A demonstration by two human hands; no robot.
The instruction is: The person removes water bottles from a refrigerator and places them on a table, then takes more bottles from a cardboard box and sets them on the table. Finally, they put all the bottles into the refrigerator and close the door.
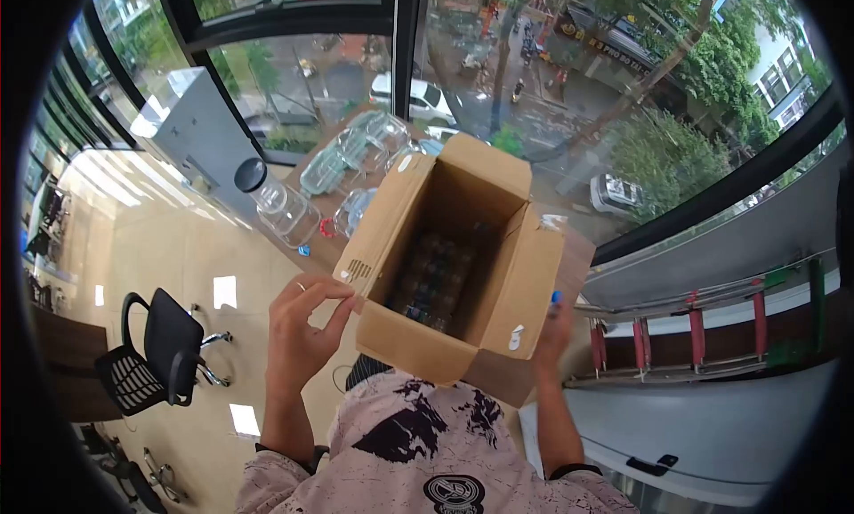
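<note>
An open cardboard box (520, 291), its flaps folded outward, stands in front of me on a wooden table. Several clear bottles (436, 269) lie in shadow at its bottom; their exact form is hard to make out. With thumb and fingers pinched, my left hand (307, 327) grips the near left corner of a flap. Beyond the right flap is my right hand (553, 336), slightly blurred and partly hidden. A small blue object (557, 297) shows at its fingertips, and the fingers seem closed around it.
Clear plastic containers (356, 149) and a clear jar with a black lid (280, 202) stand on the table (578, 256) behind the box. A red ring-shaped item (327, 226) lies near them. An office chair (169, 345) is to the left, a folded ladder (676, 336) to the right. Large windows rise ahead.
</note>
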